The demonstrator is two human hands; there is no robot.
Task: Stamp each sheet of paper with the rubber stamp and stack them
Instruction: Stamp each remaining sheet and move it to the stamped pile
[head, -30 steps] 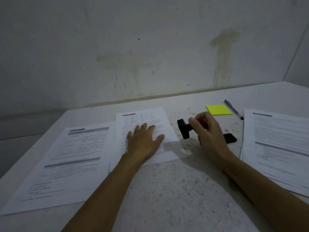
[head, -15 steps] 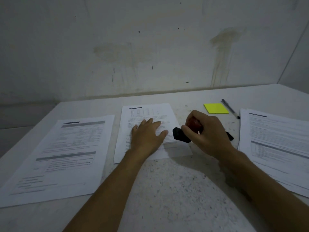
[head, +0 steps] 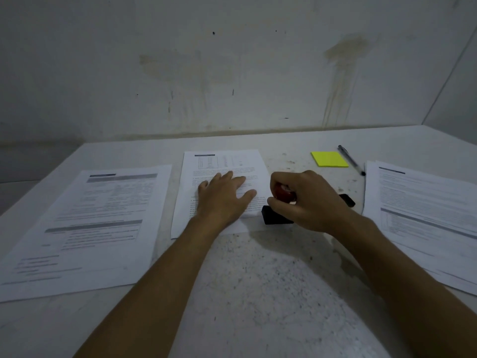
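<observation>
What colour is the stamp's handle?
Red, on a black base; the rubber stamp shows in the head view, gripped by the right hand.

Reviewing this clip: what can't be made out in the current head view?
- Rubber stamp: its face is turned down at the middle sheet; the right hand covers most of the handle.
- Any stamp mark: not discernible.
- Printed text: too small and dim.
- Right stack: cut off by the frame edge.
- Black object: mostly behind the right hand.
</observation>
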